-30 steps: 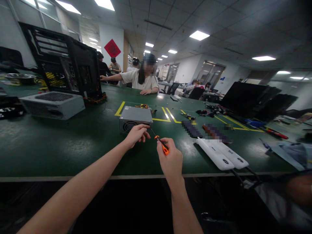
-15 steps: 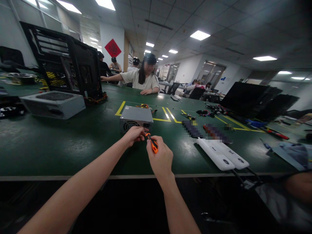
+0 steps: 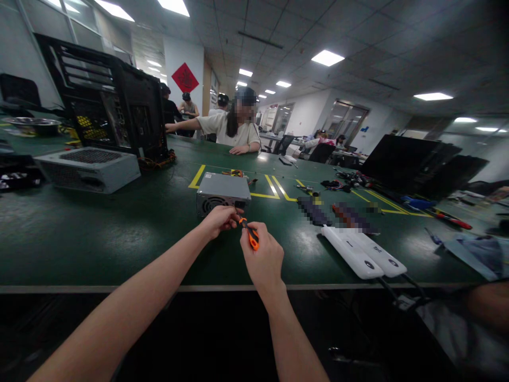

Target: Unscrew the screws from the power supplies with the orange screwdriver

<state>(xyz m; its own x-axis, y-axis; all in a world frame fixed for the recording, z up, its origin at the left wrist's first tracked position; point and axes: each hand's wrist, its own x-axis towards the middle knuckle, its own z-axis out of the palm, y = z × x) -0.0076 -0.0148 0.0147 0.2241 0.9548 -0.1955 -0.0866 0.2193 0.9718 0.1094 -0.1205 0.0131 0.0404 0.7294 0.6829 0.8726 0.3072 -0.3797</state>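
My right hand [image 3: 263, 258] is closed around an orange-and-black screwdriver [image 3: 249, 235], its tip pointing up and left toward my left hand. My left hand [image 3: 219, 219] is pinched shut at the screwdriver's tip; what its fingers hold is too small to make out. Both hands hover over the green table [image 3: 99, 239], just in front of a grey power supply unit [image 3: 222, 191] that lies flat with its fan grille facing me.
A black computer case [image 3: 107, 101] and a second grey power supply [image 3: 89, 167] stand at the left. Two white power strips [image 3: 361, 254] lie at the right, with cables and tools beyond them. A person in a white shirt [image 3: 230, 130] sits across the table.
My right hand has moved left with the screwdriver, bringing its tip up to my left hand's fingers. The left hand has stayed nearly in place.
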